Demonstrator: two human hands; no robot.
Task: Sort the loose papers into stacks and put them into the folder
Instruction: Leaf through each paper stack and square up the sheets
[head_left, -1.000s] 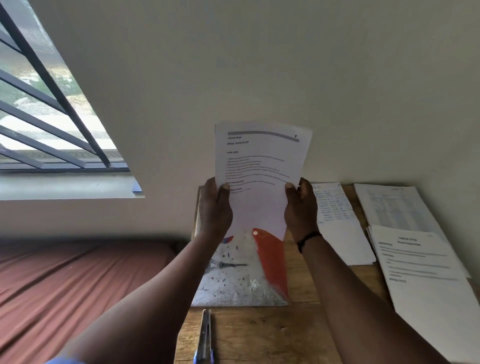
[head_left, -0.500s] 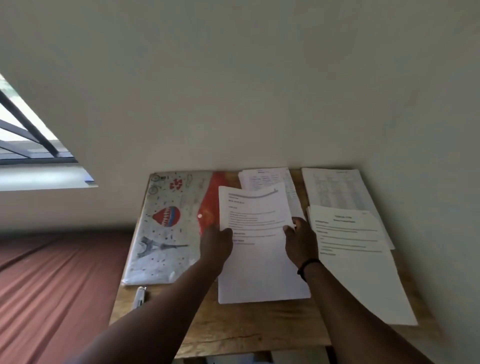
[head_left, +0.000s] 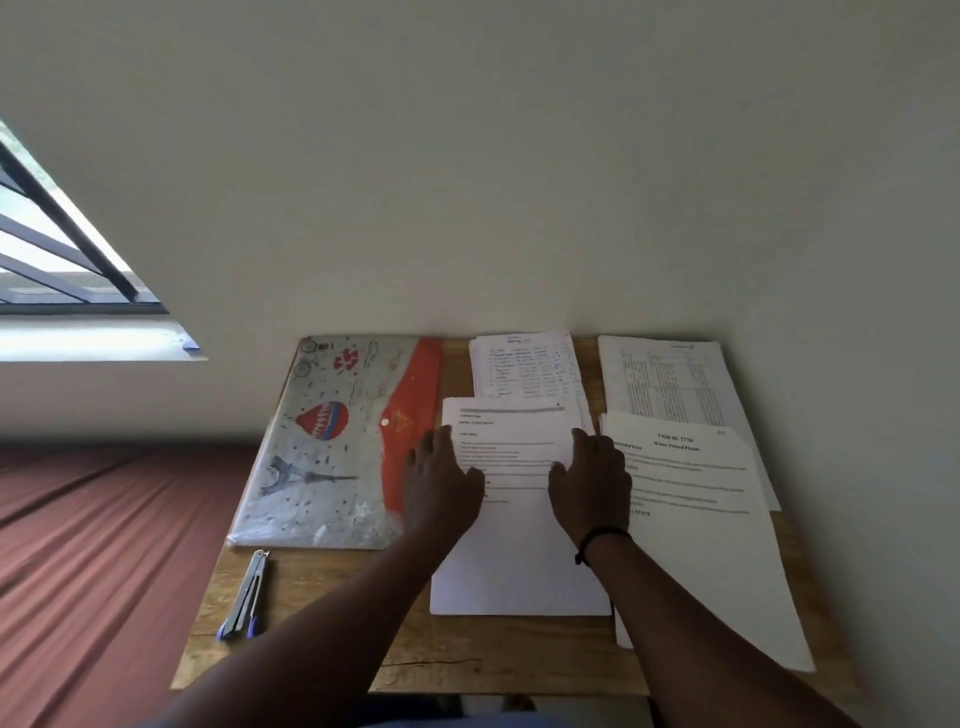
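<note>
A white printed stack (head_left: 519, 561) lies flat in the middle of the small wooden table (head_left: 322, 639). My left hand (head_left: 441, 483) rests flat on its left edge, and my right hand (head_left: 592, 483) lies flat on its right side, fingers straight. Left of the stack lies the folder (head_left: 332, 447), grey plastic with a balloon and tower print and a red flap, closed. Behind the middle stack sits a stack with a handwritten list (head_left: 524, 369). At the right are a table-printed stack (head_left: 670, 379) and a typed stack (head_left: 701, 545) overlapping it.
A stapler (head_left: 247, 597) with blue tips lies on the table's front left corner. The wall stands directly behind and to the right of the table. A bed with a brown-red cover (head_left: 104, 545) adjoins the table's left side. A barred window (head_left: 57, 260) is at the upper left.
The sheets I held upright in both hands came down flat onto the table beside the folder. My fingers went from gripping the edges to lying flat on the paper.
</note>
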